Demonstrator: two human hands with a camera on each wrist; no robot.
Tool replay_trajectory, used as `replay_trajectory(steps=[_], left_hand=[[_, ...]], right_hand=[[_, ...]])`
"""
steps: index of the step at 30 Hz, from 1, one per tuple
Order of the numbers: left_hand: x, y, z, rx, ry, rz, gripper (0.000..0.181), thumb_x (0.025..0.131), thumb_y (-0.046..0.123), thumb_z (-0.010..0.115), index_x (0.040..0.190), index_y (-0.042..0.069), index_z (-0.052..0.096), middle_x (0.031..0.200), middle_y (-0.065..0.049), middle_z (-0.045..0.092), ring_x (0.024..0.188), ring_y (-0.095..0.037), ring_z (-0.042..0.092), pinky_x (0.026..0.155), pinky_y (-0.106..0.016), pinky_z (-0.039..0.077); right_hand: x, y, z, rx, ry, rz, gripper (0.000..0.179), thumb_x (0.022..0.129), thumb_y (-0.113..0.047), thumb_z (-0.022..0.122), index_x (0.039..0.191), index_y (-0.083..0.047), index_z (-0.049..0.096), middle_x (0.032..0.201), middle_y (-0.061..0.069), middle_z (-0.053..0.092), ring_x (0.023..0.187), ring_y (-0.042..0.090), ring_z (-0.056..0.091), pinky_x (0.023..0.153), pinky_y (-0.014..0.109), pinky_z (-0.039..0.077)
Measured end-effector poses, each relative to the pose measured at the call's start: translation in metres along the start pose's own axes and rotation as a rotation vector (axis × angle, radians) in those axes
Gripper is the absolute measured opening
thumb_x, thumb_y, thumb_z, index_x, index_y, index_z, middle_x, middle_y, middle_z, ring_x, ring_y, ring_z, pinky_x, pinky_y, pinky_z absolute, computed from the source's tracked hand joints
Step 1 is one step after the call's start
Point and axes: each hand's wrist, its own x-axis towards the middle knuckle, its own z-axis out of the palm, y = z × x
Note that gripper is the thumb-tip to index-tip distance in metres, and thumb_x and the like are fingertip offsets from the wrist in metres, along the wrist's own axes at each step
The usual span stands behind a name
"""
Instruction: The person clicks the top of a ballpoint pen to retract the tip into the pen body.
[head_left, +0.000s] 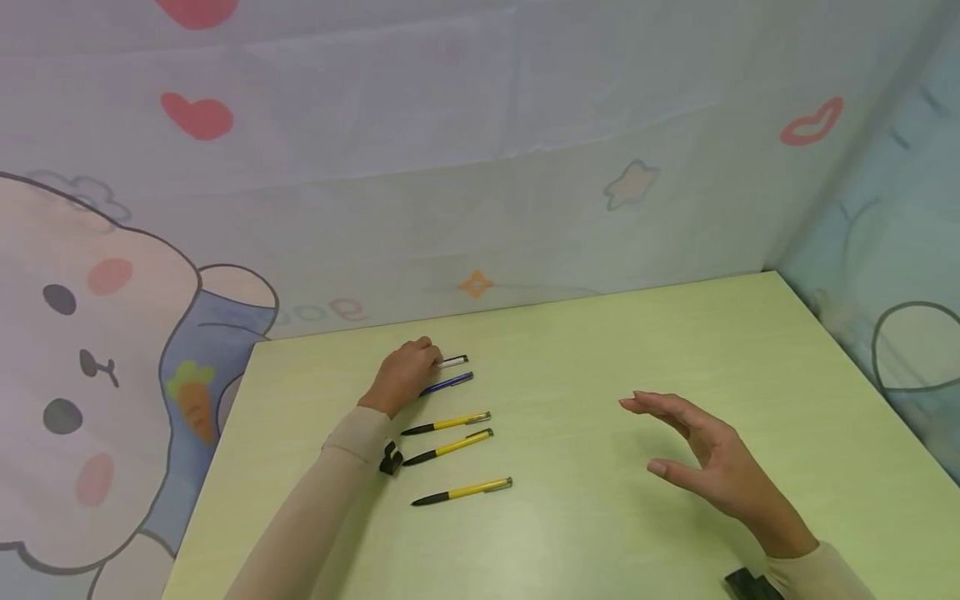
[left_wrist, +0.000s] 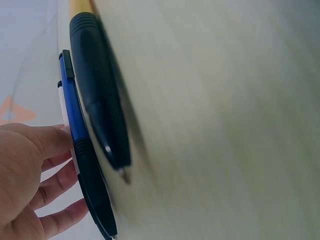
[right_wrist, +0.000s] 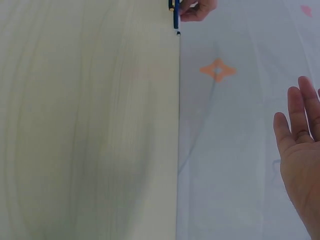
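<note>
At the far end of a column of pens, my left hand (head_left: 406,374) pinches a white pen (head_left: 453,362); most of that pen is covered by the hand. Just nearer lies a blue pen (head_left: 447,384) with a black grip, which in the left wrist view (left_wrist: 75,112) partly hides the white one and the fingertips. Three yellow pens follow toward me: one (head_left: 450,423), a second (head_left: 453,447) slightly angled, and a third (head_left: 465,491) set apart. My right hand (head_left: 712,462) hovers over the right side of the table, fingers extended, thumb apart, holding nothing.
The pale yellow-green table (head_left: 570,358) meets a printed cloth (head_left: 465,208) along its back edge. Another cloth (head_left: 915,250) hangs along the right side. A cartoon figure (head_left: 112,375) is printed at the left.
</note>
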Motion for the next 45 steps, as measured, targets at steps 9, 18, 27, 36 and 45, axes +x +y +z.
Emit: replay_trajectory(steps=[9, 18, 27, 36, 45], left_hand=[[0.003, 0.004, 0.000, 0.002, 0.000, 0.004, 0.011, 0.101, 0.014, 0.064, 0.106, 0.009, 0.073, 0.103, -0.006, 0.068, 0.092, -0.025, 0.064, 0.080, -0.038, 0.058], [0.004, 0.005, -0.006, -0.021, -0.002, -0.017, 0.010, 0.099, 0.011, 0.067, 0.106, 0.010, 0.074, 0.099, -0.004, 0.070, 0.088, -0.023, 0.064, 0.075, -0.037, 0.057], [0.002, 0.003, -0.015, -0.132, 0.018, -0.035, 0.012, 0.098, 0.011, 0.069, 0.109, 0.010, 0.073, 0.105, -0.005, 0.071, 0.097, -0.024, 0.066, 0.080, -0.041, 0.059], [-0.005, 0.004, -0.026, -0.245, 0.034, -0.095, 0.014, 0.096, 0.009, 0.070, 0.110, 0.007, 0.071, 0.106, -0.008, 0.070, 0.092, -0.022, 0.068, 0.079, -0.038, 0.059], [-0.011, 0.010, -0.038, -0.369, 0.072, -0.134, 0.017, 0.098, 0.009, 0.068, 0.114, 0.007, 0.068, 0.105, -0.007, 0.069, 0.091, -0.022, 0.068, 0.082, -0.042, 0.058]], right_hand=[[0.003, -0.003, -0.001, 0.005, 0.006, -0.006, 0.075, 0.071, 0.034, 0.062, 0.140, 0.024, 0.036, 0.138, 0.031, 0.054, 0.137, 0.031, 0.048, 0.119, 0.029, 0.032], [0.002, -0.001, -0.002, 0.013, 0.003, 0.001, 0.073, 0.073, 0.032, 0.063, 0.140, 0.024, 0.035, 0.139, 0.030, 0.054, 0.137, 0.031, 0.048, 0.119, 0.029, 0.032], [0.001, 0.003, -0.001, 0.008, 0.000, 0.013, 0.073, 0.074, 0.031, 0.064, 0.141, 0.024, 0.035, 0.139, 0.033, 0.053, 0.138, 0.030, 0.048, 0.119, 0.028, 0.033], [0.002, 0.007, 0.000, 0.007, -0.007, 0.015, 0.073, 0.074, 0.030, 0.064, 0.141, 0.023, 0.036, 0.139, 0.029, 0.055, 0.136, 0.030, 0.048, 0.118, 0.027, 0.033], [0.006, 0.008, -0.001, -0.002, -0.013, 0.006, 0.072, 0.075, 0.029, 0.065, 0.141, 0.022, 0.036, 0.139, 0.031, 0.054, 0.137, 0.029, 0.048, 0.119, 0.027, 0.033]])
